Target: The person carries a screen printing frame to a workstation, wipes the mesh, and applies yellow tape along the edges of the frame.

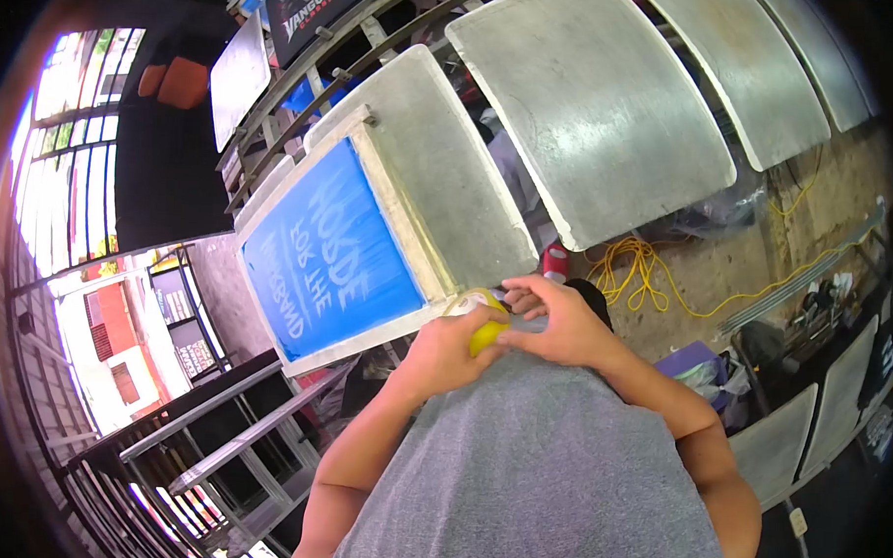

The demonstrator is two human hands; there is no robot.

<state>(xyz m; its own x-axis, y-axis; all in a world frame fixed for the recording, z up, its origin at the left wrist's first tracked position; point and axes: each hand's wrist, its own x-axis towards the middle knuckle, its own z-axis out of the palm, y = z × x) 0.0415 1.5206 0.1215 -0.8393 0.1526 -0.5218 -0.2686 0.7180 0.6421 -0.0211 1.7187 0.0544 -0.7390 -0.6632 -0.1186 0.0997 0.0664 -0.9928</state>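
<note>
My left hand is closed around a yellow roll of tape in front of my chest. A short greyish strip stretches from the roll towards my right hand. The thumb and fingers of my right hand are curled in a pinch at that strip; the fingertips are partly hidden. Just beyond the left hand lies a screen-printing frame with blue mesh and pale lettering. Its near corner is close to the roll, and it rests over a grey metal platen.
Several more grey platens stand in a row to the right. A yellow cord lies coiled on the floor, near a red object. A purple bin with plastic bags is at right. Metal rails stand at lower left.
</note>
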